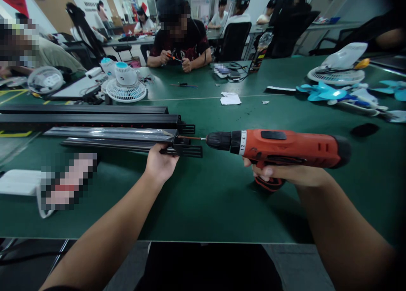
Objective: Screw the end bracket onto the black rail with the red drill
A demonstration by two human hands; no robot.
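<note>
drill: the orange and black drill [294,147] was held roughly level above the table, right of its middle, nose toward the left edge; it looked fairly heavy, hard and stiff, best taken by the handle under its body.
right hand [269,172]: it was wrapped around the drill's handle, much of which it hid.
long bar [127,132]: it lay left of the table's middle, its right end at the left hand; it seemed stiff, awkwardly long and perhaps slippery on its shiny face, so support under the end suited it.
left hand [161,166]: it gripped the long bar's end from below, some fingers hidden.
thin rod [192,138]: it ran between drill and bar; whether it touched the bar, i could not tell.
other black bars [89,119]: they lay just beyond, stretching to the left edge.
table [206,210]: dark green, with white paper [230,99] past the middle, a white fan [126,88] toward the far left corner and blue blades [326,91] toward the far right.
room: at the far edge a co-worker [180,39] held an orange-handled tool [174,57]; behind, people sat near black chairs [236,39].
</note>
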